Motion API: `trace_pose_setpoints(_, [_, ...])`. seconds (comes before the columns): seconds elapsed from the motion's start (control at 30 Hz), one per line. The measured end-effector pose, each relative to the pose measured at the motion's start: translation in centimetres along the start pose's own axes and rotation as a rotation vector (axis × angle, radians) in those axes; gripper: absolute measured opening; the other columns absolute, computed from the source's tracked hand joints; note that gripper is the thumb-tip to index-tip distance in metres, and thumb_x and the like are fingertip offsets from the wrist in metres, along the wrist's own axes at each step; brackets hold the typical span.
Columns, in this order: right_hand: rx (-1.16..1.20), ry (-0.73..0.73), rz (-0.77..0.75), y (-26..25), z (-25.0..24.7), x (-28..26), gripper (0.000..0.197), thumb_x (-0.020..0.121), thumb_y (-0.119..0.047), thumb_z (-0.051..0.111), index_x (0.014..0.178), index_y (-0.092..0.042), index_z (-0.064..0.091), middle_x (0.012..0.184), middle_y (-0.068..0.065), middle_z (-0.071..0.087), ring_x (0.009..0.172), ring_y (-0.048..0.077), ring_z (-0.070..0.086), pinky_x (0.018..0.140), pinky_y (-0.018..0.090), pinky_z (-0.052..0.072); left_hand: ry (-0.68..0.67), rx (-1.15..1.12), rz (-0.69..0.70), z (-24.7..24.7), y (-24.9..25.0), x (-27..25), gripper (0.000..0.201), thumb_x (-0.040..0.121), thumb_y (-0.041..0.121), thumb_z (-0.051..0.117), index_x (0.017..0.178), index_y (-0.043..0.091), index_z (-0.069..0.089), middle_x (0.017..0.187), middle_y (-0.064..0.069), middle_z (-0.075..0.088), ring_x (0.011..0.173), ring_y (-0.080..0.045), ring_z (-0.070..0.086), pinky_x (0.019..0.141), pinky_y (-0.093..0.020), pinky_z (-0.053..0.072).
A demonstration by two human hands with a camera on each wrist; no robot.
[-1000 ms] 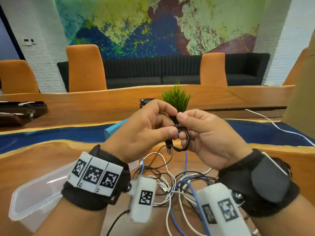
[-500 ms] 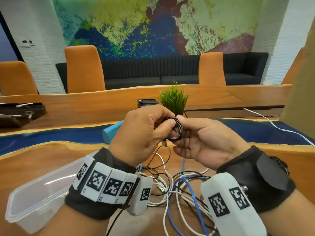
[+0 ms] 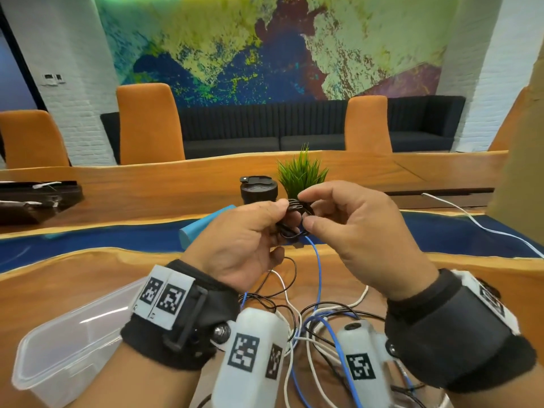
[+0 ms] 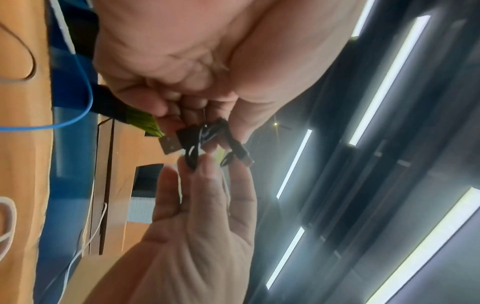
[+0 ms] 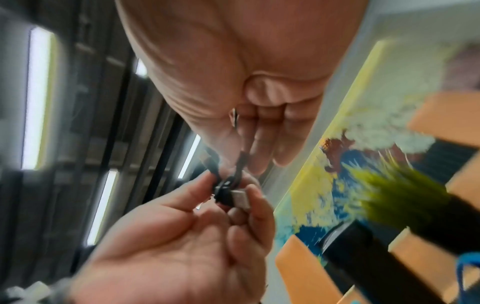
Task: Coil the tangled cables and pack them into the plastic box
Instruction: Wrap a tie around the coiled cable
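Observation:
A small black cable coil is held in the air above the wooden table. My left hand pinches it from the left and my right hand pinches it from the right, the other right fingers spread. In the left wrist view the black cable coil shows a silver USB plug beside my left fingertips. The right wrist view has the USB plug against the left hand's fingers. Below lies a tangle of white, black and blue cables. A clear plastic box stands open at lower left.
A black lidded mug and a green plant stand just behind my hands. A light blue cylinder lies left of them. A white cable runs off to the right. A dark tray sits far left.
The coil has turned from a face-on ring to a flatter, tighter bundle. Both hands have risen a little, and my right fingers have spread while thumb and forefinger keep the pinch.

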State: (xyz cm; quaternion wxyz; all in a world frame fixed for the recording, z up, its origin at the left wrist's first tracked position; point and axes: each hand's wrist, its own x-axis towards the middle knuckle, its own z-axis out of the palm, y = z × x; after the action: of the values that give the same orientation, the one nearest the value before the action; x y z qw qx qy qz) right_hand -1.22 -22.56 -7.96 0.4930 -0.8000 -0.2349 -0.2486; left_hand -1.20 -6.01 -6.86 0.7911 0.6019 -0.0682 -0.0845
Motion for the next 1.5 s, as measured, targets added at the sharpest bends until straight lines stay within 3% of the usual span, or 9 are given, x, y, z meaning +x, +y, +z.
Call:
trace_pose_setpoints(0.2, [-0.108, 0.036, -0.219, 0.1, -0.7, 0.1, 0.010, 0.088, -0.021, 0.071, 0.096, -0.020, 0.077, 0.086, -0.010, 0.071, 0.085, 0.008, 0.067, 0.074, 0.027, 0.055, -0.046, 0.160, 0.096, 0.9, -0.7, -0.2, 0.020, 0.099, 0.020, 0.051, 0.085, 0.014, 0.064, 0.069, 0.001, 0.063, 0.065, -0.011, 0.055, 0.056, -0.024, 0.037])
trace_pose_setpoints(0.33, [0.177, 0.037, 0.096, 0.3, -0.7, 0.3, 0.011, 0.092, -0.020, 0.066, 0.084, -0.015, 0.072, 0.066, -0.001, 0.068, 0.060, 0.011, 0.063, 0.053, 0.028, 0.050, -0.040, 0.632, 0.452, 0.5, -0.9, -0.2, 0.011, 0.096, 0.009, 0.058, 0.098, 0.007, 0.069, 0.082, 0.000, 0.072, 0.073, -0.006, 0.068, 0.067, -0.022, 0.055])
trace_pose_setpoints(0.53, [0.406, -0.112, 0.387, 0.2, -0.9, 0.2, 0.014, 0.095, -0.017, 0.060, 0.094, -0.005, 0.067, 0.066, 0.007, 0.064, 0.054, 0.014, 0.056, 0.048, 0.024, 0.046, 0.069, 1.142, 0.747, -0.6, -1.4, 0.3, 0.020, 0.091, 0.038, 0.056, 0.092, 0.024, 0.071, 0.076, 0.009, 0.067, 0.072, -0.007, 0.061, 0.064, -0.033, 0.052])
trace_pose_setpoints(0.77, [0.404, -0.155, 0.276, -0.5, -1.8, 0.3, 0.016, 0.083, -0.011, 0.071, 0.098, -0.005, 0.070, 0.079, 0.018, 0.072, 0.066, 0.022, 0.065, 0.056, 0.031, 0.053, 0.001, 0.939, 0.766, -0.7, -1.5, 0.6, 0.027, 0.097, 0.027, 0.051, 0.082, 0.014, 0.070, 0.069, 0.002, 0.065, 0.066, -0.013, 0.060, 0.057, -0.024, 0.046])
trace_pose_setpoints(0.93, [0.388, -0.164, 0.169, -0.7, -1.8, 0.3, 0.020, 0.083, 0.001, 0.069, 0.102, -0.005, 0.067, 0.082, 0.018, 0.072, 0.071, 0.019, 0.068, 0.062, 0.028, 0.057, 0.042, 0.156, 0.225, 1.3, -1.6, 0.5, 0.023, 0.095, 0.020, 0.057, 0.073, 0.020, 0.067, 0.060, 0.003, 0.059, 0.058, -0.011, 0.057, 0.051, -0.024, 0.044])
trace_pose_setpoints(1.03, [0.277, -0.163, 0.118, -0.5, -2.0, 0.4, 0.021, 0.084, 0.003, 0.068, 0.103, -0.006, 0.067, 0.077, 0.006, 0.074, 0.074, 0.015, 0.071, 0.068, 0.029, 0.060, 0.095, -0.021, 0.038, 1.7, -2.0, 0.8, 0.013, 0.091, 0.026, 0.060, 0.081, 0.023, 0.068, 0.062, 0.006, 0.057, 0.061, -0.007, 0.053, 0.058, -0.027, 0.037])
trace_pose_setpoints(1.23, [0.045, -0.170, 0.230, 0.5, -2.5, 0.6, 0.009, 0.085, -0.014, 0.073, 0.093, -0.010, 0.073, 0.079, 0.011, 0.074, 0.069, 0.024, 0.071, 0.054, 0.025, 0.057, 0.104, 0.478, 0.325, 1.1, -2.2, 0.4, 0.012, 0.091, 0.023, 0.066, 0.085, 0.017, 0.076, 0.074, 0.002, 0.072, 0.067, 0.001, 0.063, 0.061, -0.014, 0.047])
trace_pose_setpoints(1.33, [0.105, -0.247, 0.312, 0.4, -3.2, 0.5, 0.011, 0.088, -0.017, 0.069, 0.094, -0.010, 0.075, 0.082, 0.012, 0.074, 0.067, 0.017, 0.068, 0.058, 0.026, 0.055, 0.062, 0.651, 0.455, 0.8, -2.2, 0.2, 0.010, 0.090, 0.023, 0.069, 0.086, 0.019, 0.077, 0.078, 0.000, 0.075, 0.075, -0.008, 0.069, 0.070, -0.023, 0.054])
trace_pose_setpoints(1.5, [0.077, -0.186, 0.244, 0.2, -3.2, 0.5, 0.012, 0.084, -0.020, 0.074, 0.087, -0.008, 0.074, 0.079, 0.015, 0.072, 0.061, 0.021, 0.065, 0.056, 0.029, 0.052, 0.107, 0.969, 0.643, 1.0, -2.4, 0.0, 0.013, 0.090, 0.029, 0.069, 0.081, 0.025, 0.077, 0.063, 0.008, 0.068, 0.061, -0.004, 0.061, 0.056, -0.020, 0.046])
